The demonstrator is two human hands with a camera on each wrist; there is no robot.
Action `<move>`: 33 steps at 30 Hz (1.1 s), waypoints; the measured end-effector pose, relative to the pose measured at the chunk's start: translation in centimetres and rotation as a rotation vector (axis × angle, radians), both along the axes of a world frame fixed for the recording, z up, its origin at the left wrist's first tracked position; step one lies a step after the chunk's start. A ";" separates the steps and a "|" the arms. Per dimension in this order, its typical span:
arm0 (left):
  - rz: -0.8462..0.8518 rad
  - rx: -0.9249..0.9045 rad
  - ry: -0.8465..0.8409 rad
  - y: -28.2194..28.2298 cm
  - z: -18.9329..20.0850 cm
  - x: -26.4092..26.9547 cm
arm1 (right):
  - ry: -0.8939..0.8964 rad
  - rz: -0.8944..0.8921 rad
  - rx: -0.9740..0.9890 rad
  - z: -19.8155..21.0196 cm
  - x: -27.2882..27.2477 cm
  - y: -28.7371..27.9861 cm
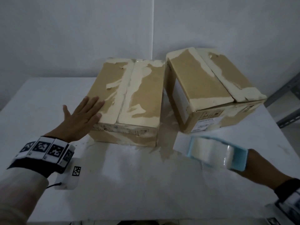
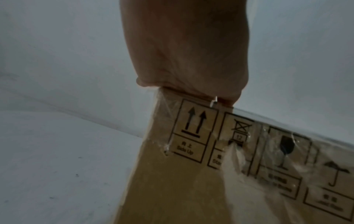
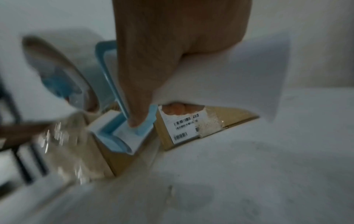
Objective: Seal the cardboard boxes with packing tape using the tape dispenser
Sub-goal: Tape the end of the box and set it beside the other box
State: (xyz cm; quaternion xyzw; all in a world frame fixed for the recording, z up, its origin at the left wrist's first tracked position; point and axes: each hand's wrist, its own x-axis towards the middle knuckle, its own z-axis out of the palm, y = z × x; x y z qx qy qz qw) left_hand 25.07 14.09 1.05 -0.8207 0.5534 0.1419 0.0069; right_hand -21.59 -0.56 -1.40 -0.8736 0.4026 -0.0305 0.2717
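Two cardboard boxes stand on a white table [image 1: 129, 184]. The left box [image 1: 129, 95] has closed flaps patched with old tape, and its front face [image 2: 191, 189] shows handling symbols. My left hand [image 1: 84, 116] lies flat with straight fingers on its near left corner. The right box [image 1: 211, 88], turned at an angle, shows a barcode label [image 3: 184, 128]. My right hand [image 1: 259, 164] grips a light-blue tape dispenser [image 1: 214, 153] holding a clear tape roll, in front of the right box above the table. In the right wrist view the thumb [image 3: 139, 91] presses on the dispenser's blue frame [image 3: 122, 136].
A grey wall rises close behind the boxes. Grey metal shelving [image 1: 289, 114] stands past the table's right edge. Bare table surface lies between me and the boxes. A small white device with a square code [image 1: 68, 176] hangs under my left wrist.
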 end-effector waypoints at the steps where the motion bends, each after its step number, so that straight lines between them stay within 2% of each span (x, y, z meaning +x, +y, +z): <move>1: 0.015 0.011 0.006 -0.1 0.3 -0.3 | -0.020 -0.041 -0.019 -0.2 -0.6 -0.2; 3: 0.041 0.001 -0.014 -0.5 0.9 -0.6 | 0.031 -0.112 0.009 -0.3 -0.7 0.0; 6: 0.033 0.013 -0.105 -1.3 1.9 -1.9 | 0.149 -0.099 -0.043 -0.7 -0.3 0.5; 8: -0.006 0.003 -0.134 -1.9 2.1 -3.1 | 0.151 -0.097 -0.040 -1.5 -0.5 0.9; 12: -0.072 0.007 -0.080 -3.1 1.2 -5.2 | 0.094 -0.110 -0.005 -2.9 -0.4 1.0; 15: -0.043 0.003 0.000 -3.4 0.6 -6.0 | 0.145 -0.059 -0.032 -4.7 -0.7 0.4; 19: -0.041 -0.009 0.008 -3.2 0.7 -6.1 | 0.200 -0.013 -0.060 -7.0 -1.3 0.4; 23: -0.045 0.007 0.006 -3.1 0.8 -6.2 | 0.219 -0.053 -0.079 -7.9 -1.6 0.5; 28: -0.060 0.007 0.021 -3.0 0.8 -6.0 | 0.296 -0.062 -0.036 -8.2 -2.0 0.2; 33: -0.084 -0.018 0.036 -2.5 1.0 -4.7 | 0.318 -0.098 0.117 -4.9 -3.1 0.3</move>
